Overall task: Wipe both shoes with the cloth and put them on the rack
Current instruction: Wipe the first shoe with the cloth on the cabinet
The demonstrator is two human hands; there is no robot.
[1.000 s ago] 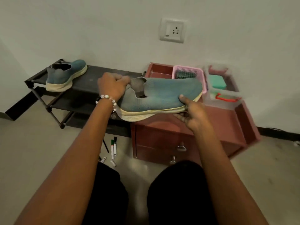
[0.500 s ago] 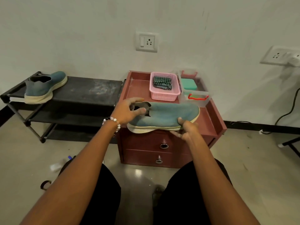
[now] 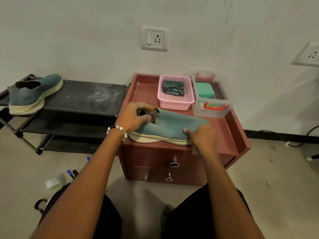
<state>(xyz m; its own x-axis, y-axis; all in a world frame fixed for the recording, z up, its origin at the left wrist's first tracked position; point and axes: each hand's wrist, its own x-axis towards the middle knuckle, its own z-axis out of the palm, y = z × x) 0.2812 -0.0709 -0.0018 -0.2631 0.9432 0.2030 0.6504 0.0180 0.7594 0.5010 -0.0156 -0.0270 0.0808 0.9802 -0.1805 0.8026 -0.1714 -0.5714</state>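
A blue-grey slip-on shoe [image 3: 170,126] with a cream sole lies on the red cabinet top [image 3: 226,135], toe pointing right. My left hand [image 3: 133,118] grips its heel collar, fingers curled at the opening. My right hand [image 3: 202,137] holds the toe end, thumb on the upper and fingers at the sole edge. The matching shoe [image 3: 32,94] stands on the left end of the black rack's top shelf [image 3: 86,99]. A folded striped cloth [image 3: 173,87] sits in a pink basket [image 3: 176,105] behind the held shoe.
A clear plastic box [image 3: 210,109] with a teal case stands right of the basket. The cabinet has two drawers with metal knobs [image 3: 174,163]. Markers [image 3: 72,173] lie on the floor below the rack. My knees are at the bottom of the view.
Both hands have lowered the shoe from the air near the rack's right end down onto the cabinet top. The other shoe has stayed on the rack.
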